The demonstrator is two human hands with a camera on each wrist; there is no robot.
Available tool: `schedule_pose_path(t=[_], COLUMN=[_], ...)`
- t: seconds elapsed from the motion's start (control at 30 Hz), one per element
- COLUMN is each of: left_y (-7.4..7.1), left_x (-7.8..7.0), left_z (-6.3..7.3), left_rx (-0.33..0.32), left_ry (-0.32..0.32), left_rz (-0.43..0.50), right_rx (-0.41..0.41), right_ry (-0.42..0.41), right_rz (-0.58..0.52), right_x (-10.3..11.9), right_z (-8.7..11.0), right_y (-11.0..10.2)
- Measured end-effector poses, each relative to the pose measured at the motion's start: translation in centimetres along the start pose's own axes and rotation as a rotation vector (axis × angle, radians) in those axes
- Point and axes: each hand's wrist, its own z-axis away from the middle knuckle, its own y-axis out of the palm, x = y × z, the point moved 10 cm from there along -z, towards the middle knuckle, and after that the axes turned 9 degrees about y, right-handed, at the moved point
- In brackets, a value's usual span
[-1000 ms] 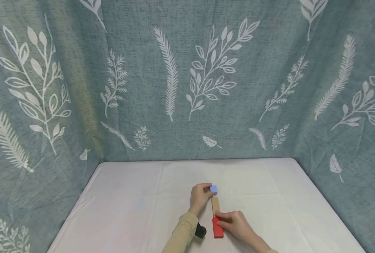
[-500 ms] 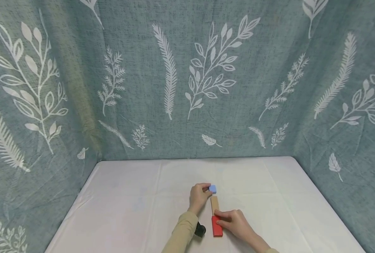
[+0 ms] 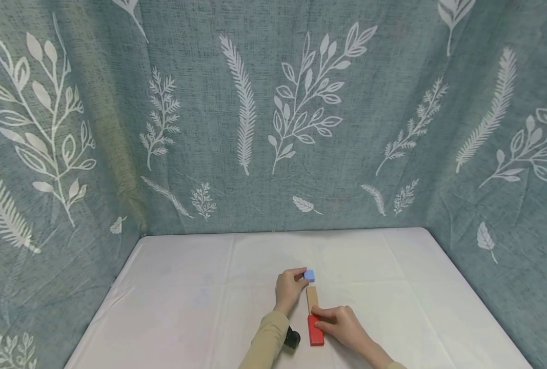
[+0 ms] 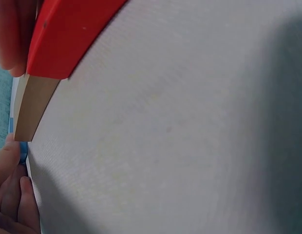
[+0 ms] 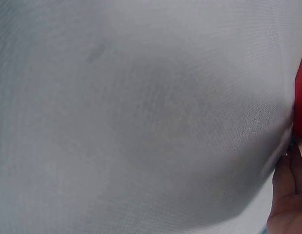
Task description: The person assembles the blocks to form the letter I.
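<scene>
My left hand (image 3: 288,291) pinches a small blue block (image 3: 309,275) between thumb and finger at the far end of a row. Close in front of it lies a plain wooden block (image 3: 312,298), with a narrow gap between them in the head view. A longer red block (image 3: 316,335) meets the wooden one's near end. My right hand (image 3: 344,325) grips the red block near that joint. The left wrist view has the red block (image 4: 75,39), the wood (image 4: 36,107) and a sliver of blue (image 4: 23,152) beside my fingers. Only the red block's edge (image 5: 301,102) enters the right wrist view.
A white cloth (image 3: 185,302) covers the table. Green-grey curtains (image 3: 199,102) with white leaf prints close off the back and both sides. A small black device (image 3: 292,338) sits by my left forearm, left of the red block.
</scene>
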Motion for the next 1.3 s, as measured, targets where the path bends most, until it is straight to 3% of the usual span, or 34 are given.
schedule_pose_path(t=[1.3], left_y=[-0.5], left_x=[-0.38], left_z=[0.33], left_rx=[-0.016], left_ry=[-0.022], left_rz=[-0.029], right_rx=[0.015], right_ry=[0.015], right_rz=[-0.02], right_x=[0.0], right_z=[0.03], right_y=[0.12])
